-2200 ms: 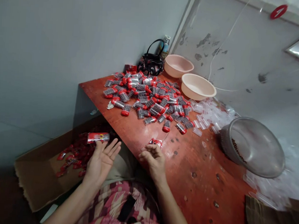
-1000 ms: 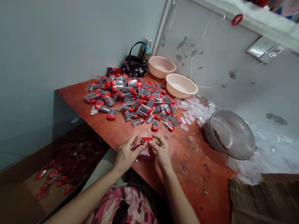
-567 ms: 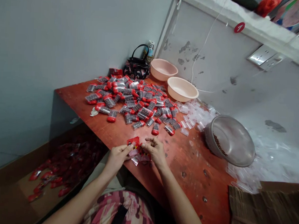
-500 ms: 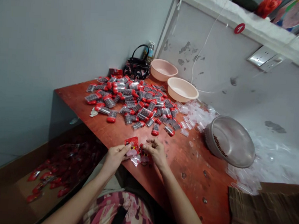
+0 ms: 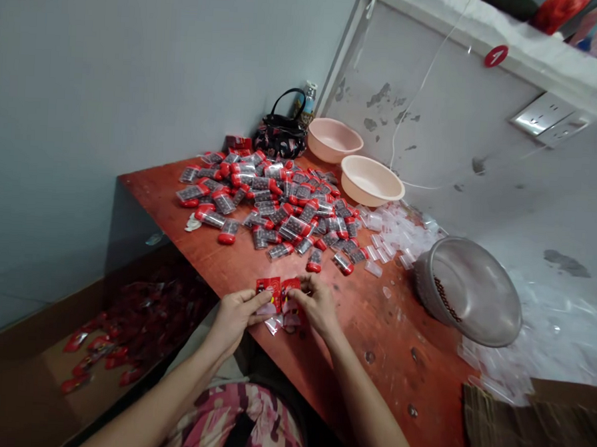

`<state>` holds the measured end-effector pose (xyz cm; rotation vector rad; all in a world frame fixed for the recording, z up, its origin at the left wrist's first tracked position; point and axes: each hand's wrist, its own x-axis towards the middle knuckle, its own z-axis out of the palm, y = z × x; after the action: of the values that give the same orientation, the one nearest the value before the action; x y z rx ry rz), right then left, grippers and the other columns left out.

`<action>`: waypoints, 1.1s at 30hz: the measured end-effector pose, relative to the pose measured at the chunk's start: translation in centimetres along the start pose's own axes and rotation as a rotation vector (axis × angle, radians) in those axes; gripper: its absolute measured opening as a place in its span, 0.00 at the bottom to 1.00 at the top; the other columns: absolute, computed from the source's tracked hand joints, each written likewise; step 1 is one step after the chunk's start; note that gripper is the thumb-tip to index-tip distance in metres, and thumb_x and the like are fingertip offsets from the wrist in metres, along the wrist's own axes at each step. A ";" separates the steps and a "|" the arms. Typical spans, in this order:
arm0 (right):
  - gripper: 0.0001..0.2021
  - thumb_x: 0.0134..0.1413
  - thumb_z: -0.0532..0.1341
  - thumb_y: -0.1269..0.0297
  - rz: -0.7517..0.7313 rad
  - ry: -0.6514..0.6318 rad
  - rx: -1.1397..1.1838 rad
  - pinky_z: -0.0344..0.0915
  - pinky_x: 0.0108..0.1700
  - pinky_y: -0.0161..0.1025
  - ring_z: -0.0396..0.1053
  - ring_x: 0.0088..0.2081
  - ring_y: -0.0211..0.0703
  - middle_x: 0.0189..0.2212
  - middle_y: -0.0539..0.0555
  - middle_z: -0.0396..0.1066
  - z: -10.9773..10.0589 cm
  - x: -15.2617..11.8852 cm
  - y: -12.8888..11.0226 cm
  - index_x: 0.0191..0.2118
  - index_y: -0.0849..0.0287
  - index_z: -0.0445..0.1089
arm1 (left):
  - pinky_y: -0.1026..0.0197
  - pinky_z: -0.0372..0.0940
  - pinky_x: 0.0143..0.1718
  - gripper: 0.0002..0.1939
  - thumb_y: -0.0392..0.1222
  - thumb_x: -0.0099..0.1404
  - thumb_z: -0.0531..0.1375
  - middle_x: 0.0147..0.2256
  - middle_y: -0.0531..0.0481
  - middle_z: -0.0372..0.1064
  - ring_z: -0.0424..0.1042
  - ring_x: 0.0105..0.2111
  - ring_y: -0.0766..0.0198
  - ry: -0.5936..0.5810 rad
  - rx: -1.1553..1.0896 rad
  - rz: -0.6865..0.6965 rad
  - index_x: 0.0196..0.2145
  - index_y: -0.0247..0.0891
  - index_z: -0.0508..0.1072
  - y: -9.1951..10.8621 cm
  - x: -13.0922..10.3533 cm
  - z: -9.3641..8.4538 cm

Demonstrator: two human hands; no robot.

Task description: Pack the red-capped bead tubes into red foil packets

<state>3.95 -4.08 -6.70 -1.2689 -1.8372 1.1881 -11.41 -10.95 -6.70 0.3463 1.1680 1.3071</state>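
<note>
Close to the table's front edge, my left hand (image 5: pixel 238 312) pinches a small red printed packet (image 5: pixel 269 290) between thumb and fingers. Beside it, my right hand (image 5: pixel 319 303) is closed on a second red printed packet (image 5: pixel 289 291). The two packets are held side by side, and clear plastic (image 5: pixel 274 325) hangs below them. Whether the packets are joined cannot be made out. Just beyond my hands lies a heap of clear containers with red ends (image 5: pixel 295 229), filled with small dark balls.
Two plastic basins, one pink (image 5: pixel 333 140) and one cream (image 5: pixel 373 181), stand behind the heap beside a black handbag (image 5: pixel 281 134). At right are clear plastic pieces (image 5: pixel 385 228) and a grey bowl (image 5: pixel 475 286) holding brown beads. A box of red-ended packages (image 5: pixel 122 334) sits below left.
My right hand has brought its packet up level with and against the left one. The view has shifted slightly, so the table appears a little farther right.
</note>
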 end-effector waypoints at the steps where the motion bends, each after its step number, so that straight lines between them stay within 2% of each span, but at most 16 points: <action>1: 0.11 0.44 0.64 0.61 -0.033 -0.034 -0.162 0.62 0.31 0.35 0.68 0.29 0.40 0.28 0.50 0.70 -0.3 0.0 0.3 0.35 0.57 0.67 | 0.62 0.70 0.30 0.13 0.45 0.48 0.65 0.24 0.48 0.71 0.71 0.26 0.65 -0.011 -0.021 -0.010 0.26 0.30 0.75 0.2 -0.2 -0.4; 4: 0.12 0.49 0.61 0.60 -0.173 -0.067 -0.548 0.62 0.36 0.38 0.68 0.35 0.45 0.34 0.54 0.71 -1.8 1.2 0.5 0.40 0.56 0.67 | 0.62 0.70 0.31 0.13 0.45 0.48 0.65 0.24 0.47 0.72 0.72 0.27 0.64 -0.023 -0.024 -0.031 0.25 0.30 0.75 0.6 -0.5 -1.2; 6: 0.12 0.55 0.54 0.65 -0.303 -0.023 -0.739 0.60 0.43 0.41 0.65 0.43 0.47 0.42 0.57 0.69 -3.3 2.9 0.2 0.46 0.57 0.65 | 0.63 0.70 0.30 0.12 0.44 0.47 0.66 0.23 0.46 0.71 0.71 0.25 0.64 0.004 0.002 -0.028 0.22 0.29 0.74 0.6 -0.5 -1.4; 7: 0.13 0.56 0.52 0.69 -0.375 -0.042 -0.846 0.58 0.46 0.43 0.63 0.47 0.48 0.47 0.59 0.67 -4.1 4.0 0.1 0.47 0.57 0.64 | 0.64 0.69 0.29 0.12 0.43 0.47 0.66 0.22 0.46 0.71 0.71 0.24 0.65 0.021 0.010 -0.024 0.21 0.29 0.74 0.6 -0.4 -1.4; 10: 0.18 0.54 0.52 0.75 -0.534 -0.229 -1.113 0.53 0.51 0.48 0.52 0.56 0.53 0.57 0.58 0.56 -6.4 6.8 0.0 0.50 0.57 0.63 | 0.67 0.68 0.26 0.11 0.42 0.46 0.67 0.21 0.46 0.71 0.71 0.22 0.66 0.067 -0.016 -0.029 0.21 0.29 0.73 0.6 -0.4 -1.3; 13: 0.17 0.54 0.51 0.76 -0.579 -0.345 -1.197 0.52 0.51 0.48 0.50 0.58 0.53 0.56 0.58 0.57 -7.8 8.0 0.5 0.50 0.58 0.63 | 0.67 0.68 0.23 0.10 0.40 0.45 0.67 0.20 0.47 0.71 0.70 0.21 0.66 0.092 -0.108 -0.037 0.21 0.30 0.72 0.8 -0.6 -1.3; 16: 0.13 0.56 0.50 0.74 -0.506 -0.268 -1.077 0.54 0.50 0.46 0.57 0.53 0.50 0.48 0.60 0.66 -8.0 6.9 1.1 0.46 0.60 0.65 | 0.66 0.68 0.21 0.08 0.36 0.46 0.67 0.19 0.50 0.69 0.69 0.19 0.68 0.122 -0.243 -0.035 0.19 0.30 0.70 1.2 -0.7 -1.4; 19: 0.11 0.57 0.51 0.66 -0.356 -0.131 -0.851 0.62 0.40 0.41 0.67 0.38 0.46 0.35 0.59 0.71 -6.3 3.6 0.9 0.43 0.61 0.65 | 0.65 0.70 0.22 0.05 0.33 0.49 0.65 0.20 0.51 0.69 0.69 0.19 0.68 0.154 -0.382 -0.040 0.23 0.31 0.71 1.4 -0.4 -1.3; 21: 0.11 0.57 0.52 0.62 -0.204 -0.100 -0.437 0.63 0.33 0.37 0.68 0.31 0.42 0.31 0.54 0.70 -4.2 0.4 0.1 0.42 0.59 0.64 | 0.63 0.71 0.24 0.03 0.32 0.52 0.63 0.23 0.50 0.71 0.70 0.21 0.67 0.159 -0.458 -0.050 0.26 0.31 0.71 1.4 0.0 -1.2; 23: 0.10 0.56 0.53 0.60 -0.075 -0.193 -0.023 0.64 0.29 0.34 0.68 0.28 0.40 0.29 0.51 0.70 -1.7 -2.6 -1.0 0.41 0.58 0.65 | 0.60 0.72 0.27 0.02 0.32 0.53 0.62 0.24 0.50 0.71 0.71 0.23 0.66 0.163 -0.524 -0.051 0.27 0.31 0.71 1.2 0.3 -0.8; 25: 0.10 0.55 0.54 0.60 0.023 -0.197 0.192 0.63 0.26 0.33 0.66 0.25 0.38 0.26 0.49 0.69 0.8 -4.9 -2.1 0.41 0.57 0.65 | 0.58 0.72 0.29 0.02 0.32 0.54 0.62 0.23 0.50 0.71 0.72 0.24 0.64 0.156 -0.567 -0.042 0.27 0.32 0.71 1.1 0.4 -0.3; 28: 0.08 0.54 0.57 0.61 0.067 -0.115 0.267 0.61 0.25 0.33 0.64 0.24 0.37 0.24 0.48 0.68 3.1 -6.2 -3.1 0.38 0.56 0.66 | 0.61 0.71 0.27 0.03 0.33 0.53 0.62 0.23 0.49 0.71 0.72 0.24 0.63 0.105 -0.560 -0.035 0.27 0.31 0.71 1.1 0.3 0.4; 33: 0.08 0.53 0.57 0.61 0.091 -0.059 0.322 0.62 0.26 0.33 0.66 0.25 0.38 0.25 0.48 0.68 3.8 -5.6 -3.4 0.39 0.57 0.66 | 0.67 0.67 0.24 0.07 0.36 0.49 0.66 0.22 0.50 0.71 0.70 0.21 0.68 0.062 -0.545 -0.003 0.26 0.31 0.71 0.9 -0.3 1.3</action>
<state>1.46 -11.07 -5.16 -1.1528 -1.5625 1.5150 -10.86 -10.40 -5.29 -0.0955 0.8163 1.5793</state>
